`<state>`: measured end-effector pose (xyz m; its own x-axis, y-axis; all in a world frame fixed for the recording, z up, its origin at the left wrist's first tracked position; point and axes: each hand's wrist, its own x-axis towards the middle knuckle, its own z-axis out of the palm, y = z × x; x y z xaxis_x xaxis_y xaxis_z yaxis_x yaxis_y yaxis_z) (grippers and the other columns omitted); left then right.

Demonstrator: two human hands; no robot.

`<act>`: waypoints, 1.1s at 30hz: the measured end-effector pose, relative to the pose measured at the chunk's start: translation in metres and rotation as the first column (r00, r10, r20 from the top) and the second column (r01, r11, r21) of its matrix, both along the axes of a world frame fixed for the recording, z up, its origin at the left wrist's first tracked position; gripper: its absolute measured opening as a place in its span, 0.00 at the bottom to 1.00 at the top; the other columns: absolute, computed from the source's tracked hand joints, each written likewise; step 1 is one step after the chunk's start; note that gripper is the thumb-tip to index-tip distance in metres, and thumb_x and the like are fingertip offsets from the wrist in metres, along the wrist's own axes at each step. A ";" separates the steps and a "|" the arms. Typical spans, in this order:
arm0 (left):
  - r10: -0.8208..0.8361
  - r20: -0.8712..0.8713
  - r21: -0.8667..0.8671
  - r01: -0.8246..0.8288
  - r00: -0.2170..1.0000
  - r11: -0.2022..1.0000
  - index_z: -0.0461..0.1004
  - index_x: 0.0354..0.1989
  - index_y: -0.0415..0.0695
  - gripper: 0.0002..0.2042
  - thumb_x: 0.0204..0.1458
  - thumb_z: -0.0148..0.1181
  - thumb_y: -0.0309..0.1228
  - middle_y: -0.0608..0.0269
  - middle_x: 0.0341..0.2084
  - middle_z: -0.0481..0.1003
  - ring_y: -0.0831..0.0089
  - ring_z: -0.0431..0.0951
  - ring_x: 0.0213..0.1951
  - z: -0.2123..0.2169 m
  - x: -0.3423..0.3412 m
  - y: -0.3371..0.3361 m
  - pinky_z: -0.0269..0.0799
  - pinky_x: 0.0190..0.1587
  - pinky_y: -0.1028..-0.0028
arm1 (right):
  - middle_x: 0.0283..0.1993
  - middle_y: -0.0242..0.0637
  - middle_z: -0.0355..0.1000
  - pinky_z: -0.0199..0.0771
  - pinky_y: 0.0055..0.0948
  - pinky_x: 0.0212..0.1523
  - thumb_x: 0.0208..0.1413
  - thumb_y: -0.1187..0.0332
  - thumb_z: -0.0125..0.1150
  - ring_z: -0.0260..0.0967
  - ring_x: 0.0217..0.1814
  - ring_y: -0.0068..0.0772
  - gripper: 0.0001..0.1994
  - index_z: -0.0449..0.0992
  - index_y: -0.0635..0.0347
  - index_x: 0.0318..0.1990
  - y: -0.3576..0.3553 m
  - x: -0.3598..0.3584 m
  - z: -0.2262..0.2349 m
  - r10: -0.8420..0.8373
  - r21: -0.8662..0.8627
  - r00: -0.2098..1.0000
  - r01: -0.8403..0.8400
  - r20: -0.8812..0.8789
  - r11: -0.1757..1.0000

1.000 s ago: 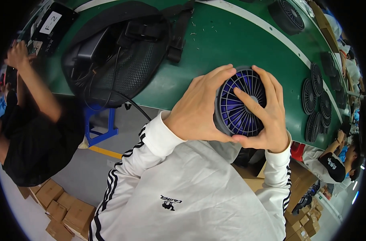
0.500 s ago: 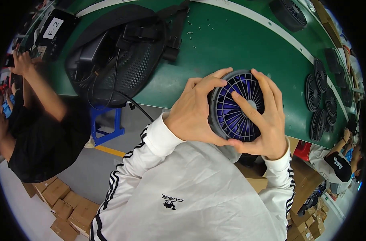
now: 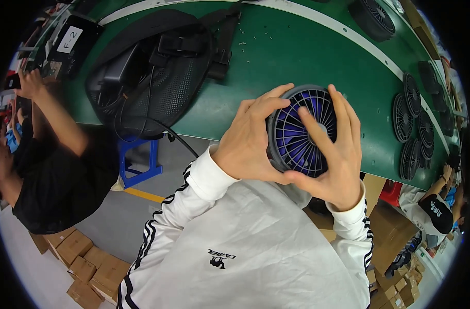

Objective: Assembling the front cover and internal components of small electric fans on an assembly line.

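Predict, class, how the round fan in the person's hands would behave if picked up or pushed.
The fan looks stiff: its rim shows no visible bending between left hand and right hand. Its circular outline suggests it could roll on edge. Thin ribs in its grille might snap under hard pressure.

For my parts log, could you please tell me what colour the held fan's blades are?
The fan blades are bluish purple, showing best in the head view.

The fan point(image 3: 297, 141) is showing purple behind a dark grille point(image 3: 289, 126). The tabletop point(image 3: 297, 54) is gleaming green. White sleeves point(image 3: 209, 180) are bearing black stripes.
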<state>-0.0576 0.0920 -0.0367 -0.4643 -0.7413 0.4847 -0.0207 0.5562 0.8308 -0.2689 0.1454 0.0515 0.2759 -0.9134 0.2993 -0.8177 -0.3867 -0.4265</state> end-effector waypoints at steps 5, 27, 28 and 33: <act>0.031 0.211 -0.079 -0.015 0.977 0.997 0.54 0.72 0.45 0.64 0.26 0.89 0.53 0.37 0.75 0.59 0.42 0.66 0.71 0.024 0.005 -0.001 0.60 0.67 0.51 | 0.81 0.60 0.58 0.51 0.48 0.81 0.69 0.42 0.60 0.52 0.85 0.54 0.38 0.67 0.61 0.76 -0.026 -0.098 -0.005 -0.509 -0.351 0.853 0.515 0.116 0.782; 0.550 0.271 0.014 -0.574 0.790 0.818 0.61 0.67 0.38 0.57 0.31 0.87 0.56 0.37 0.60 0.71 0.46 0.76 0.62 0.101 -0.004 -0.257 0.72 0.66 0.59 | 0.78 0.63 0.56 0.58 0.59 0.75 0.57 0.56 0.75 0.54 0.78 0.68 0.37 0.69 0.61 0.71 0.024 -0.082 -0.063 -0.719 -0.137 0.694 0.714 0.019 0.686; 0.578 0.257 0.069 -0.612 0.774 0.788 0.59 0.69 0.37 0.58 0.33 0.87 0.56 0.36 0.61 0.70 0.45 0.75 0.63 0.089 -0.005 -0.281 0.72 0.67 0.59 | 0.78 0.63 0.56 0.58 0.59 0.75 0.57 0.57 0.76 0.54 0.79 0.68 0.36 0.69 0.61 0.71 0.025 -0.081 -0.063 -0.713 -0.136 0.701 0.709 0.025 0.692; 0.659 0.274 -0.096 -0.662 0.701 0.743 0.57 0.71 0.40 0.50 0.45 0.82 0.48 0.34 0.65 0.67 0.46 0.75 0.63 0.038 -0.003 -0.321 0.73 0.65 0.58 | 0.79 0.61 0.56 0.57 0.58 0.76 0.56 0.58 0.76 0.54 0.79 0.67 0.36 0.70 0.61 0.70 0.028 -0.077 -0.059 -0.691 -0.138 0.720 0.691 0.055 0.709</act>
